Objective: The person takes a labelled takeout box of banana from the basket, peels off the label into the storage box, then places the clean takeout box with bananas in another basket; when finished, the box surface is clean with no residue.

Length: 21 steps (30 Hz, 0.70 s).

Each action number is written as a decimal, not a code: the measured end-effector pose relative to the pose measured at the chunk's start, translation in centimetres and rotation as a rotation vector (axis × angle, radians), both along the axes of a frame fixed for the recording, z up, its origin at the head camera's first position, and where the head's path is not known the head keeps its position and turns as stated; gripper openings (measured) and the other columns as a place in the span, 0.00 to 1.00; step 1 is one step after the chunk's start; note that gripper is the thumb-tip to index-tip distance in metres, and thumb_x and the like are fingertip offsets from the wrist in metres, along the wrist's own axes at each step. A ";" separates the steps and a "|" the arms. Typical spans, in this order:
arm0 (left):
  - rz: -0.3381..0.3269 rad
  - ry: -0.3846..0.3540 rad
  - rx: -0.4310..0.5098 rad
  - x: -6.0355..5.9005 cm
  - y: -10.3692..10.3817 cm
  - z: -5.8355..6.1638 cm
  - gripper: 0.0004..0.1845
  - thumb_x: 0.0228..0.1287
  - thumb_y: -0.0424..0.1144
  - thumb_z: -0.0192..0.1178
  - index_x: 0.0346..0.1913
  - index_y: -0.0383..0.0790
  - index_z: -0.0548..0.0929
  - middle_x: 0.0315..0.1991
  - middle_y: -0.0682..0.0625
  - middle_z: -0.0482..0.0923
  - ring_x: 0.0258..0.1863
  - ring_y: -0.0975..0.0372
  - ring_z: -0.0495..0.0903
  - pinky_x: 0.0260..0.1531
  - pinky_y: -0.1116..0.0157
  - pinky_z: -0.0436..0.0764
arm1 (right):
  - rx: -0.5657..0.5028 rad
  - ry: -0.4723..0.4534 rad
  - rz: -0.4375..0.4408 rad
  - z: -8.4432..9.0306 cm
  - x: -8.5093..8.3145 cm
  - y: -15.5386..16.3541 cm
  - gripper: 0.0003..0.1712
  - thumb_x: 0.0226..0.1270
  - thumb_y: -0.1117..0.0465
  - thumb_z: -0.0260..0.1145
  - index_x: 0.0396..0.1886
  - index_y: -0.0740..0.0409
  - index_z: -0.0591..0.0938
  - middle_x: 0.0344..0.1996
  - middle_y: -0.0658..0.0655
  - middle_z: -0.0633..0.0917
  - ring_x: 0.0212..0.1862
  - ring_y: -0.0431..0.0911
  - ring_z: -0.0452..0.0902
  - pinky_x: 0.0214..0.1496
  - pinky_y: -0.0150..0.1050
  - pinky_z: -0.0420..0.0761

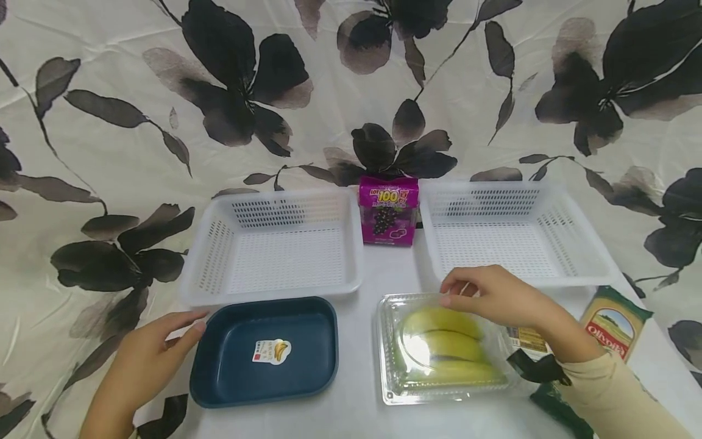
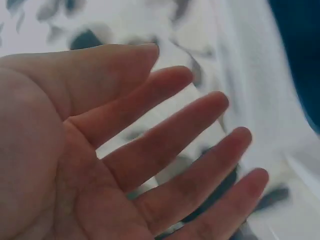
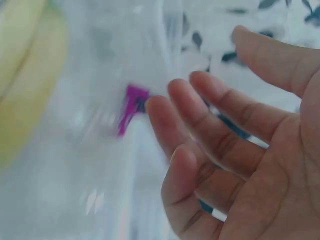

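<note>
My left hand (image 1: 148, 360) is beside the left rim of a dark blue tray (image 1: 230, 384), its fingers fairly straight and holding nothing in the left wrist view. A white label with a banana picture (image 1: 270, 352) lies in the tray. My right hand (image 1: 496, 296) hovers at the back edge of a clear plastic box (image 1: 386, 366) with yellow bananas (image 1: 446, 346) inside. Loosely bent, its fingers (image 3: 217, 122) grip nothing in the right wrist view. Whether they touch the lid I cannot tell.
Two white perforated baskets, one left (image 1: 285, 256) and one right (image 1: 493, 250), stand behind. A purple grape-picture pack (image 1: 387, 213) stands between them. Under my right forearm lie a green-and-yellow packet marked Olivoilà (image 1: 614, 320), a brown-labelled item (image 1: 528, 341) and something dark green (image 1: 559, 410).
</note>
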State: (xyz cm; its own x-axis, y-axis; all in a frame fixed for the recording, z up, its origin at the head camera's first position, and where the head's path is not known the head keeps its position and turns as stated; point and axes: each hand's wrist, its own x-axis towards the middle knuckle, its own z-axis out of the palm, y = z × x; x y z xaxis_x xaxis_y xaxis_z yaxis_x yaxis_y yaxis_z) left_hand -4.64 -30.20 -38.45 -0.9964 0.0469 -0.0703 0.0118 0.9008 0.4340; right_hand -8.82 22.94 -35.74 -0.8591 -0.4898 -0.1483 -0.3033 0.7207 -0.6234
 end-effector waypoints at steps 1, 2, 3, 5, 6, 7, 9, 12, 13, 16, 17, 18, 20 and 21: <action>-0.021 0.060 0.011 0.1 1.1 0.6 0.22 0.75 0.48 0.60 0.63 0.38 0.82 0.61 0.30 0.80 0.60 0.33 0.78 0.46 0.41 0.85 | -0.005 0.008 -0.022 -0.2 0.3 0.9 0.13 0.72 0.45 0.67 0.48 0.45 0.86 0.40 0.41 0.88 0.44 0.39 0.83 0.46 0.38 0.83; -0.048 0.120 0.031 0.1 2.2 1.0 0.20 0.74 0.46 0.61 0.62 0.39 0.83 0.60 0.32 0.81 0.57 0.35 0.81 0.44 0.43 0.87 | -0.003 0.014 -0.047 -0.4 0.5 1.8 0.13 0.73 0.45 0.66 0.49 0.44 0.86 0.42 0.42 0.88 0.45 0.39 0.83 0.45 0.37 0.83; -0.076 0.171 0.059 0.0 3.4 1.4 0.19 0.73 0.45 0.62 0.61 0.40 0.84 0.58 0.35 0.83 0.55 0.38 0.83 0.43 0.45 0.88 | -0.002 0.011 -0.071 -0.6 0.7 2.6 0.14 0.73 0.46 0.66 0.51 0.45 0.85 0.45 0.44 0.88 0.47 0.40 0.83 0.45 0.37 0.84; -0.136 0.236 0.119 -0.5 5.8 1.8 0.17 0.73 0.43 0.63 0.60 0.42 0.85 0.57 0.39 0.84 0.51 0.43 0.86 0.41 0.50 0.89 | 0.008 0.014 -0.118 -1.0 1.1 4.1 0.16 0.73 0.47 0.66 0.54 0.46 0.85 0.50 0.48 0.88 0.49 0.44 0.84 0.44 0.39 0.85; -0.163 0.252 0.147 -0.7 7.1 1.8 0.17 0.73 0.43 0.63 0.60 0.43 0.85 0.57 0.41 0.85 0.48 0.47 0.88 0.40 0.53 0.90 | 0.014 0.014 -0.139 -1.2 1.3 4.8 0.17 0.74 0.47 0.66 0.55 0.47 0.84 0.52 0.50 0.87 0.50 0.46 0.84 0.45 0.41 0.86; -0.192 0.256 0.175 -1.0 8.3 1.7 0.17 0.73 0.43 0.63 0.60 0.44 0.85 0.57 0.43 0.85 0.47 0.50 0.89 0.39 0.56 0.90 | 0.022 0.015 -0.158 -1.5 1.5 5.5 0.18 0.74 0.47 0.66 0.57 0.48 0.84 0.54 0.52 0.87 0.52 0.48 0.85 0.45 0.43 0.86; -0.245 0.234 0.223 -1.4 10.8 1.4 0.18 0.74 0.44 0.62 0.62 0.45 0.84 0.57 0.47 0.84 0.47 0.55 0.89 0.39 0.62 0.90 | 0.039 0.021 -0.185 -1.9 1.7 6.6 0.20 0.74 0.47 0.66 0.58 0.50 0.83 0.55 0.54 0.87 0.53 0.50 0.85 0.46 0.47 0.87; -0.319 0.192 0.248 -1.5 14.4 0.7 0.19 0.75 0.45 0.61 0.64 0.47 0.82 0.62 0.50 0.81 0.52 0.59 0.86 0.41 0.66 0.89 | 0.064 0.037 -0.202 -2.5 2.0 8.0 0.21 0.73 0.47 0.66 0.60 0.50 0.82 0.55 0.55 0.87 0.52 0.52 0.86 0.44 0.47 0.88; -0.345 0.182 0.253 -1.5 15.5 0.5 0.19 0.75 0.45 0.61 0.65 0.46 0.81 0.64 0.50 0.80 0.55 0.58 0.85 0.43 0.65 0.89 | 0.071 0.039 -0.204 -2.7 2.1 8.4 0.22 0.73 0.47 0.67 0.60 0.50 0.82 0.55 0.55 0.87 0.51 0.51 0.86 0.43 0.44 0.88; -0.416 0.141 0.265 -1.5 18.4 -0.1 0.21 0.76 0.44 0.60 0.67 0.43 0.80 0.69 0.47 0.75 0.63 0.54 0.80 0.54 0.56 0.86 | 0.073 0.032 -0.201 -3.1 2.2 9.3 0.23 0.72 0.48 0.68 0.61 0.52 0.82 0.53 0.55 0.88 0.49 0.49 0.87 0.40 0.37 0.86; -0.436 0.125 0.269 -1.5 19.3 -0.2 0.22 0.76 0.44 0.59 0.68 0.43 0.79 0.71 0.46 0.73 0.65 0.52 0.79 0.58 0.53 0.84 | 0.067 0.026 -0.197 -3.2 2.2 9.5 0.23 0.72 0.48 0.68 0.61 0.52 0.82 0.53 0.55 0.88 0.48 0.48 0.87 0.40 0.35 0.85; -0.451 0.110 0.275 -1.6 20.0 -0.3 0.22 0.76 0.44 0.59 0.68 0.42 0.78 0.71 0.45 0.73 0.67 0.51 0.77 0.62 0.50 0.82 | 0.060 0.016 -0.190 -3.3 2.2 9.8 0.23 0.72 0.49 0.68 0.62 0.53 0.82 0.52 0.55 0.88 0.48 0.48 0.88 0.41 0.34 0.85; -0.475 0.081 0.290 -1.7 21.3 -0.6 0.24 0.76 0.44 0.58 0.70 0.41 0.76 0.72 0.43 0.72 0.70 0.49 0.74 0.67 0.46 0.76 | 0.042 -0.010 -0.169 -3.5 2.2 10.2 0.24 0.73 0.50 0.67 0.63 0.53 0.81 0.52 0.56 0.89 0.48 0.46 0.87 0.42 0.33 0.84; -0.486 0.070 0.293 -1.8 21.8 -0.8 0.24 0.76 0.44 0.58 0.70 0.41 0.76 0.72 0.42 0.72 0.71 0.48 0.73 0.69 0.45 0.74 | 0.031 -0.027 -0.156 -3.6 2.1 10.4 0.24 0.73 0.50 0.67 0.64 0.53 0.80 0.53 0.57 0.88 0.48 0.46 0.87 0.42 0.33 0.84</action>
State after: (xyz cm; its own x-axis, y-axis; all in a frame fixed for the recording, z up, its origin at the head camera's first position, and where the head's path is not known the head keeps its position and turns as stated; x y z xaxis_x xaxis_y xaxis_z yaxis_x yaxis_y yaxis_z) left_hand -6.40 -8.37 -39.25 -0.8572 0.5088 0.0803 0.4328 0.6270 0.6478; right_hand -6.68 33.36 -39.39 -0.9201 -0.3454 -0.1850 -0.1695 0.7766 -0.6067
